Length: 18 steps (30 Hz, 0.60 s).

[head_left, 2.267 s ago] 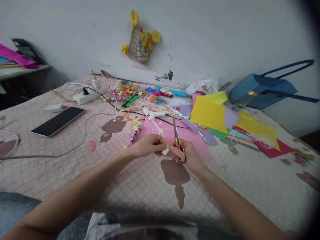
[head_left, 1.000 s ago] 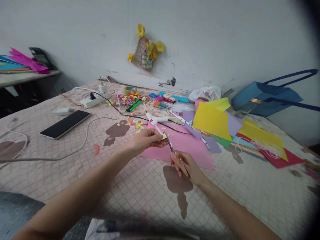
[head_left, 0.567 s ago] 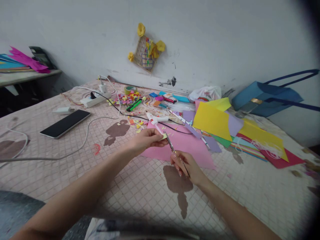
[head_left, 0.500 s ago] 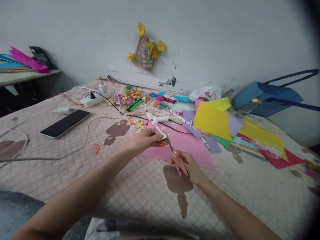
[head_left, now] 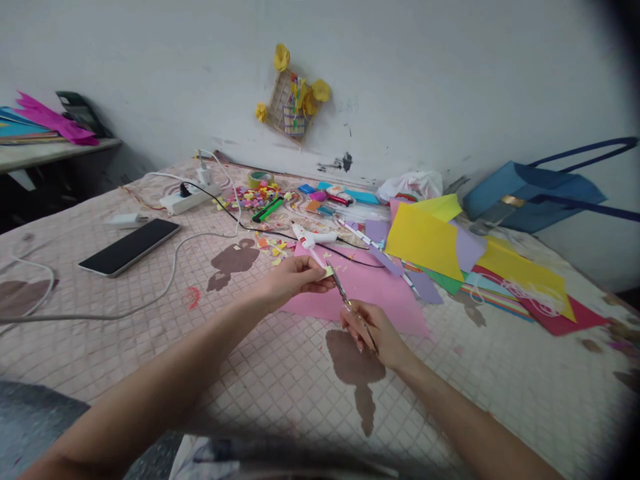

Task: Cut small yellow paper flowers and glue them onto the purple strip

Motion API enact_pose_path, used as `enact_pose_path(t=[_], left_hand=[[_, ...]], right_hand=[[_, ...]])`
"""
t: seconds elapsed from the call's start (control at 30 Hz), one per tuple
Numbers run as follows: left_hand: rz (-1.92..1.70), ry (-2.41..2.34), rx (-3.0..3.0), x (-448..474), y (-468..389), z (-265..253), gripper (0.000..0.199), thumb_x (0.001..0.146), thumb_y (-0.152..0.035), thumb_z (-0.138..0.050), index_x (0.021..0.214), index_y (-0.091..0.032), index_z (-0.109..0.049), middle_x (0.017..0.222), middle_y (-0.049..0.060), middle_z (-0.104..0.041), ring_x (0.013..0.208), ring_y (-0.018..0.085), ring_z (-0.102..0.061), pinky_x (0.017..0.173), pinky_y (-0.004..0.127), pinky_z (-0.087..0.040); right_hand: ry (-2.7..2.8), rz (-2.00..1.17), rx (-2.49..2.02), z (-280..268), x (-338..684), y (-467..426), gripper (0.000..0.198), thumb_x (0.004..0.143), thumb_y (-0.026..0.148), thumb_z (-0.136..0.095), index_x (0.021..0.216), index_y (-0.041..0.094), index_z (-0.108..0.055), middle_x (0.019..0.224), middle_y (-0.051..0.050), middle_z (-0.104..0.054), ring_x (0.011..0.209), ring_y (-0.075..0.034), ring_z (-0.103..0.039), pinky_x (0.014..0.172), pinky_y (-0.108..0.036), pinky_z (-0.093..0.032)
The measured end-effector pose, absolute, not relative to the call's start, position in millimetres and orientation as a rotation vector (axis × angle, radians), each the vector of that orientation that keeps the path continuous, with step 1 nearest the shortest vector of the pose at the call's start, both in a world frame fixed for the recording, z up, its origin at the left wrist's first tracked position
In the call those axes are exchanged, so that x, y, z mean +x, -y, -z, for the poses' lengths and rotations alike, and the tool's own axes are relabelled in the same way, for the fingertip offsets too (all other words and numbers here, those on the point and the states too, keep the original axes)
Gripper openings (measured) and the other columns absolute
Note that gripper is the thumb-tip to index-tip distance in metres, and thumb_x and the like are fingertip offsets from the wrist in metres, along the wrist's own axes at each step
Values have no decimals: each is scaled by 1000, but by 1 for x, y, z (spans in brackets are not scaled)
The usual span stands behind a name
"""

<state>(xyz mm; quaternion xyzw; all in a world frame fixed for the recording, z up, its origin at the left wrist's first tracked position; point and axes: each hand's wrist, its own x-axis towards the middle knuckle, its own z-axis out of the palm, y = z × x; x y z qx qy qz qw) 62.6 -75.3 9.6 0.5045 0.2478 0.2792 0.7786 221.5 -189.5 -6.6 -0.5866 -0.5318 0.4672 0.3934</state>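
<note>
My left hand (head_left: 305,275) pinches a small pale yellow piece of paper (head_left: 329,271) between thumb and fingers. In my right hand (head_left: 367,328) is a pair of scissors (head_left: 341,288), its blades pointing up and left at the paper's edge. Both hands are held over a pink sheet (head_left: 385,300) on the cloth-covered table. Just beyond them lies a white glue gun (head_left: 313,237) with its black cord. Small yellow and orange paper bits (head_left: 277,248) are scattered left of the glue gun.
A phone (head_left: 131,247) and a white power strip (head_left: 190,199) with trailing cables lie on the left. Further back are a green cutter knife (head_left: 269,209) and a tape roll (head_left: 261,179). Coloured sheets (head_left: 425,240) and a blue bag (head_left: 535,197) occupy the right.
Hardly anything differs. Both hands stay in the same place, with the scissors still at the small piece of paper; the view has shifted very slightly.
</note>
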Motion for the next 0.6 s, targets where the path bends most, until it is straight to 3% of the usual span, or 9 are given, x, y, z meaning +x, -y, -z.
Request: enact_pose_path(t=[0.6], left_hand=[[-596,-545,1106,63,76,-10,18,73,-25,-66,70,-11,-55,78,6,-67,77,14,-64,79,30,-48]], right_hand=[[1349,-1184,-1489,7,221,190,36,79,50,-48,63,18,-47,45,7,-38,37,-7,-35,37,-19,-28]])
